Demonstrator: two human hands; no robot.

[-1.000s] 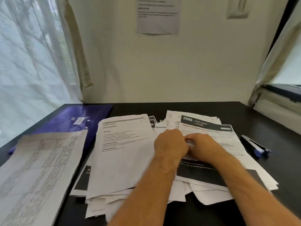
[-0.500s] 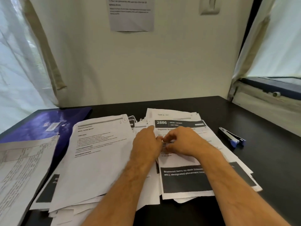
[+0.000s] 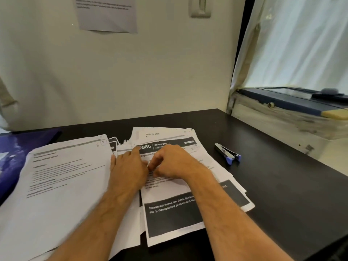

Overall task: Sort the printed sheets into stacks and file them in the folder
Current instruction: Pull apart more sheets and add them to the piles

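— What lay nearest the camera?

— Two bare forearms reached in over the dark worktop [image 3: 282, 185]. Under them was the loose pile of printed sheets [image 3: 56, 194], fanned and overlapping, its near edges hanging close to the worktop's front.

— And the hands?

— Close together at the middle of the pile. The left hand [image 3: 130, 170] lay flat, fingers fairly straight, pressing on the papers just beside the topmost sheet [image 3: 169, 213], the one with the black header reading "2886" and a black block of white text at its near end. The right hand [image 3: 173, 162] rested on that same sheet with its fingers curled, thumb and fingertips drawn together at the paper. Whether it actually pinched an edge, I could not tell.

— Did the two hands touch?

— Nearly; the right fingertips sat just beside the left hand's knuckles.

— What was further out?

— To the right of the pile, apart from it, a small stapler [image 3: 228, 154] with a blue end lay on the worktop. To the far left, the blue folder [image 3: 22, 147] lay flat, partly under the pile's left sheets.

— Beyond that?

— A pale wall, with a paper notice [image 3: 107, 16] stuck up on it, and a curtained window [image 3: 301, 44] at the right.
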